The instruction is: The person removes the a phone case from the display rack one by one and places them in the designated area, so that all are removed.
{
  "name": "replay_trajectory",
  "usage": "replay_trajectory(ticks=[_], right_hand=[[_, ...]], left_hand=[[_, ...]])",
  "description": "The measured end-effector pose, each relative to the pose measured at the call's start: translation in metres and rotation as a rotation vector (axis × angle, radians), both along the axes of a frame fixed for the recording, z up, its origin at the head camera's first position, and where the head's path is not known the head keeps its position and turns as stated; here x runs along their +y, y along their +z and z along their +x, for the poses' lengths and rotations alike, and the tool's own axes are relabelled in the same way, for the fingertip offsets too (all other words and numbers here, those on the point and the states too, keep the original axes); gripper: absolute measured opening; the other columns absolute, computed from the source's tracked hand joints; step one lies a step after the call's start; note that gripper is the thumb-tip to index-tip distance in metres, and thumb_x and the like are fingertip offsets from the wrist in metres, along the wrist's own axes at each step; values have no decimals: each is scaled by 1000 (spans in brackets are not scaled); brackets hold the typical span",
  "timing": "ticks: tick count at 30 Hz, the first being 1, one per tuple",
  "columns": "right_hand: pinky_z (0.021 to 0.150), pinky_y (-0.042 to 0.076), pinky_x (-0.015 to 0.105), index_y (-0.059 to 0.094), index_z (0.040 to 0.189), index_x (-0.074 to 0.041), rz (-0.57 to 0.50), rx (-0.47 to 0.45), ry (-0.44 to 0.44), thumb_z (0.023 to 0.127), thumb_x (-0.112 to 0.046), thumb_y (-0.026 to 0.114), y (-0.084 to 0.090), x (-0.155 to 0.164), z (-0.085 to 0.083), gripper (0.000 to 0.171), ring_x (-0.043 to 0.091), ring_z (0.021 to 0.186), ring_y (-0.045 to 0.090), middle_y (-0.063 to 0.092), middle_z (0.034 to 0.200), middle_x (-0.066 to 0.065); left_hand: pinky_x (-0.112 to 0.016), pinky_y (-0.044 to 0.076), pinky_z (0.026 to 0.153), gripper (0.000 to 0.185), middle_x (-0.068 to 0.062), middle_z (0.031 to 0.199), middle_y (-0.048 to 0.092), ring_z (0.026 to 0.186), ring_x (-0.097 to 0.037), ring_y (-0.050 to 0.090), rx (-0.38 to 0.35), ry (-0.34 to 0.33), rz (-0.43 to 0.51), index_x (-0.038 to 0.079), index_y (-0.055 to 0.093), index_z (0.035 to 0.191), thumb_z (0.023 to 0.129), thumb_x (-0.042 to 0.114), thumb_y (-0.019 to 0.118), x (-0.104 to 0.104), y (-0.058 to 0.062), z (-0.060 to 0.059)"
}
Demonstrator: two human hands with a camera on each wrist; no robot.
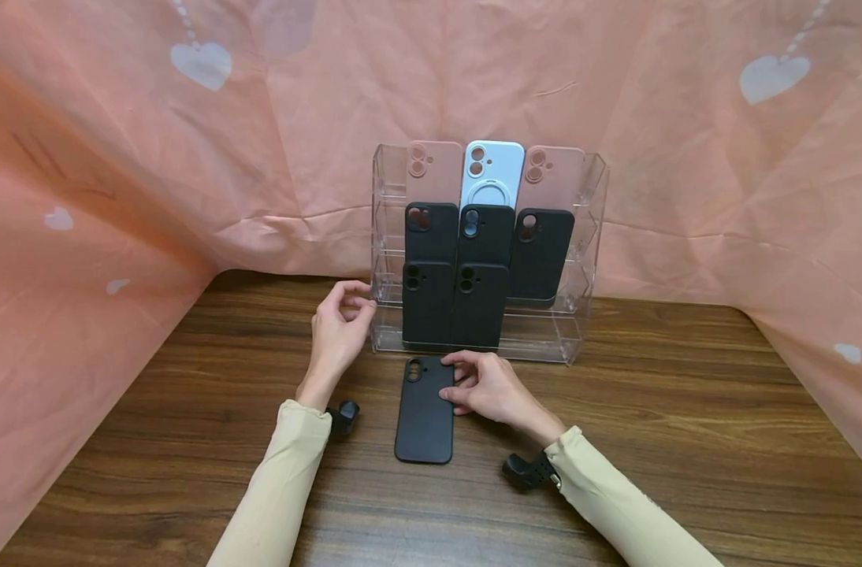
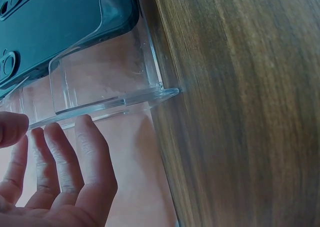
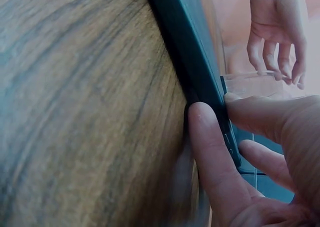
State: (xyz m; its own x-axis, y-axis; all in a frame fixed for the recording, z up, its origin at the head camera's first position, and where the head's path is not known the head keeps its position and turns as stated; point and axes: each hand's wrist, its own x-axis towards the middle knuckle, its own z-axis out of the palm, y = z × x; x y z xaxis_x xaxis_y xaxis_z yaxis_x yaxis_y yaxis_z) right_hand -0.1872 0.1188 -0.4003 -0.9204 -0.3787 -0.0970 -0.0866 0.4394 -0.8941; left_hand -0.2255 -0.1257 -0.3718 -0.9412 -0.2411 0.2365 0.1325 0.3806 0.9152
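Head view, centre frame: I have a black phone case [image 1: 425, 409] lying flat on the wooden table [image 1: 686, 441], just in front of the clear acrylic display rack [image 1: 588, 236].

My right hand [image 1: 491, 388] sits on the case's right edge. In the right wrist view, thumb and fingers [image 3: 210, 152] pinch that edge [image 3: 200, 72], the thumb low against the table side, other fingers on top.

My left hand [image 1: 339, 331] is at centre left, up against the rack's left end. Fingers [image 2: 80, 157] are loosely curved and slightly apart, tips at the rack's clear lower shelf [image 2: 107, 94]; I cannot tell whether they truly touch it. It holds nothing.

Rack contents, upper centre of the head view: top row has a pink case [image 1: 433, 172], a light blue case [image 1: 493, 169] and another pink case [image 1: 551, 177]; three black cases [image 1: 484, 234] below them; two more black cases [image 1: 454, 307] in the front row.

A peach cloth with white hearts [image 1: 201, 63] drapes behind and to both sides.
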Motion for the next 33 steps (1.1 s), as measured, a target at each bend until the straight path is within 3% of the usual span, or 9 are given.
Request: replay_trajectory(ticks=[7,15,22,33], right_hand=[[60,64,30,67,128,-3,62,26,-16,85,-5,80,2,-3,1,45,11,71,71,64,111,19],[58,61,26,69,125,-3,140,43,-44,86,-7,80,4,-7,1,40,10,60,71,68,118,20],[58,62,28,69,126,-4,98,24,-43,92,-10,75,5,-1,2,35,11,65,71,67,118,18],[61,64,31,70,121,-5,-17,86,-60,95,-8,70,12,16,0,27,21,79,73,69,113,16]], left_hand=[[-21,54,60,22,-10,99,74,82,-34,75,-3,-12,8,15,68,117,94,15,68,0,2,1],[-21,55,61,23,-9,102,74,84,-27,76,-17,-16,-6,17,67,117,94,16,68,-1,2,1],[-21,55,65,25,-11,106,72,92,-26,75,-24,-28,-19,16,66,120,95,15,70,-1,4,2],[-23,54,72,29,-10,108,72,98,-26,75,-30,-19,-38,17,66,121,92,16,71,-1,3,1]])
